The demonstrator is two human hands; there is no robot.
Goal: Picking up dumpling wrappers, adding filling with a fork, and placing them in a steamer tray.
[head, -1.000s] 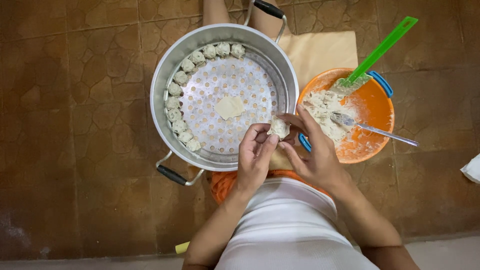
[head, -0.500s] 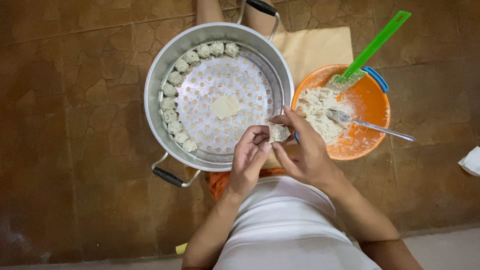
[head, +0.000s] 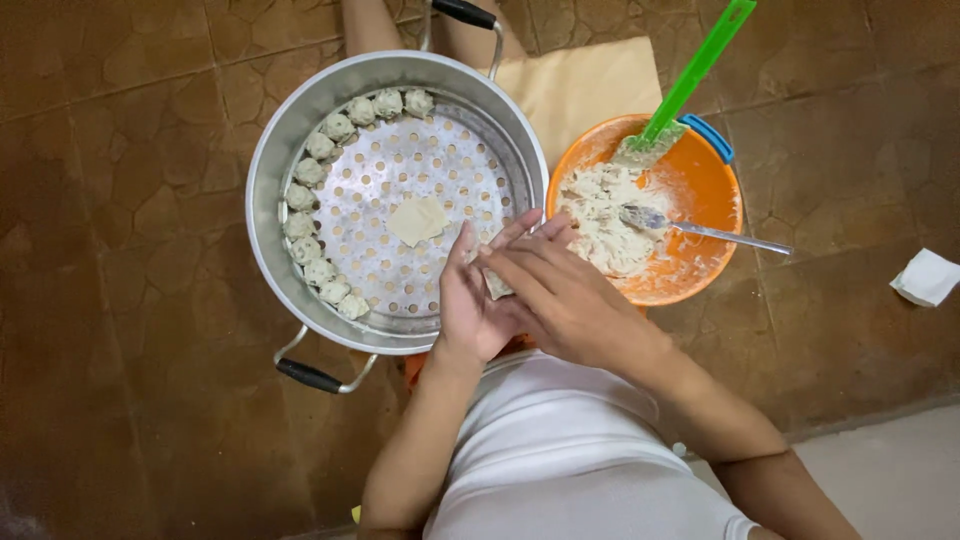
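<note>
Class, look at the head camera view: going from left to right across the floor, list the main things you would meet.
Row of shaped dumplings → flat wrapper on the steamer tray → orange bowl of filling → white crumpled paper.

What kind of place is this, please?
Probably a home kitchen floor, where someone sits to prepare food. A metal steamer pot holding small dumplings and an orange bowl of filling stand on brown stone tiles; both hands shape another.
</note>
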